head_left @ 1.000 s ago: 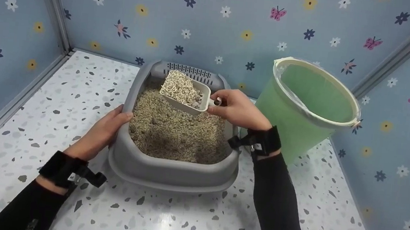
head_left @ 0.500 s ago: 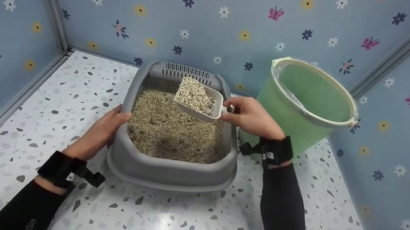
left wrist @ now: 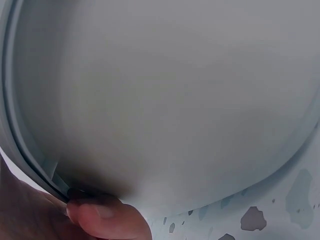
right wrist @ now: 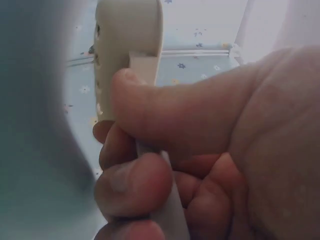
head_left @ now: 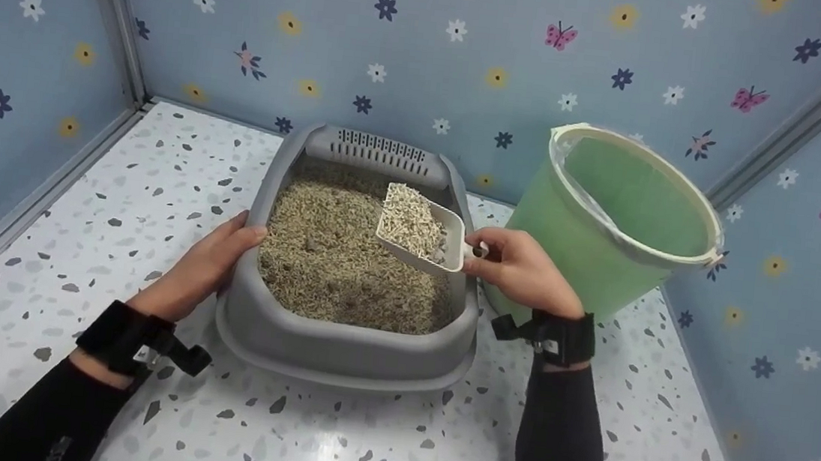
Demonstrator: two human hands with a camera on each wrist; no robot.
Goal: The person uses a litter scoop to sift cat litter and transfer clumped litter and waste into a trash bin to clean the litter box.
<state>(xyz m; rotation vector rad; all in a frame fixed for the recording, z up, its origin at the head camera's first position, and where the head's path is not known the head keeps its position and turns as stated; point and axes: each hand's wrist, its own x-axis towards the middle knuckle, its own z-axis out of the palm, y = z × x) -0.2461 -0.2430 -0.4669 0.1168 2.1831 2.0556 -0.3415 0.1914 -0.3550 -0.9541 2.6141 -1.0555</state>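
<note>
- The right hand [head_left: 519,271] grips the short handle of a cream plastic litter scoop [head_left: 422,229], thumb on top and fingers curled under it; the wrist view shows the thumb and fingertips [right wrist: 131,180] pinching the handle tight, likely so the loaded bowl does not tip
- The scoop hangs in the air above the right part of the grey plastic litter box [head_left: 339,348], close over its right rim, heaped with pale litter pellets [head_left: 408,219] and a few darker lumps near the handle end
- Its long axis runs from the handle at the right, nearest the hand, to the open mouth at the upper left; the mouth end sits a little higher than the handle end, which seems to keep the load from sliding out
- The left hand [head_left: 203,267] rests against the box's left wall, thumb hooked over the rim and the fingers pressed together along the outside, apparently to hold the box steady; the wrist view shows only a thumb tip [left wrist: 107,220] against the grey wall
- A pale green plastic bucket lined with a clear bag [head_left: 589,255] leans just beside the box on the right, its mouth turned toward the scoop, on the speckled white floor [head_left: 79,229]
</note>
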